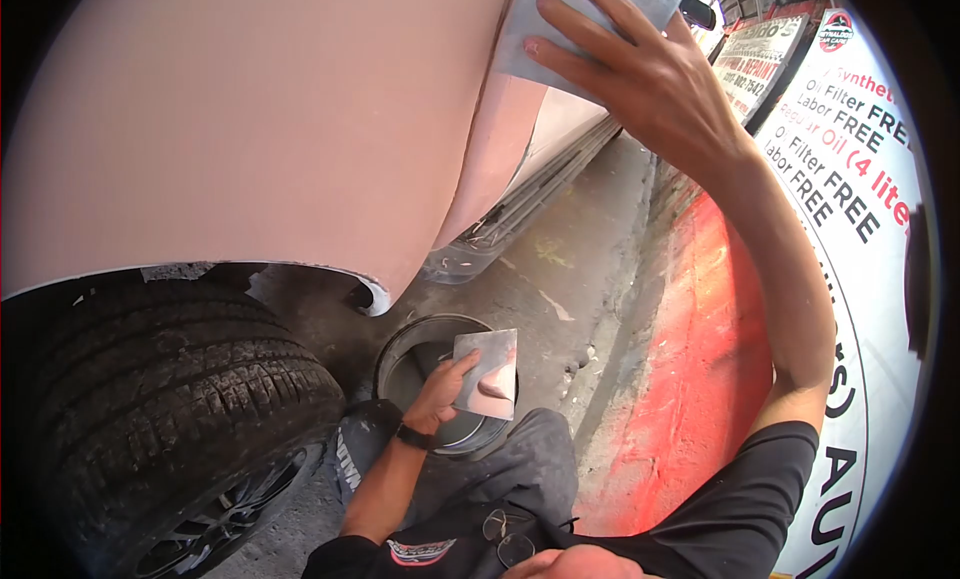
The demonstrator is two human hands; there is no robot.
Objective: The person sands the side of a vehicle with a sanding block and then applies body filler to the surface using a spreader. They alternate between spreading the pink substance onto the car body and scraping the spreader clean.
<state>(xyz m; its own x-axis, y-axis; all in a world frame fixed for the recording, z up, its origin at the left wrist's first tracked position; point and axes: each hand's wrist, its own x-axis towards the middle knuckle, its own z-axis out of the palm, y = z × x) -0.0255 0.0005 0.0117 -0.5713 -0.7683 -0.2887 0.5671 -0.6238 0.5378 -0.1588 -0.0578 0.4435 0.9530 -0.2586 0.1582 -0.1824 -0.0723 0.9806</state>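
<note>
My left hand (440, 395), with a dark watch at the wrist, grips a thin metal plate (500, 355) by its left edge. A dab of pinkish body filler (493, 384) lies on that plate, which hovers above a round bucket (382, 364). Up at the top, my right hand (640, 67) lays its fingers across a flat grey-blue sheet (515, 54) held against the edge of the car body. Its thumb is mostly hidden. Pale pink coats the big car panel (260, 119) to the left.
Below the panel's arch is a black tyre (190, 379) close on my left. Rough concrete floor (560, 239) runs beside a red-painted kerb (690, 359). Lettered white signboards (850, 129) line the right side. My bent knee (545, 449) is near the bucket.
</note>
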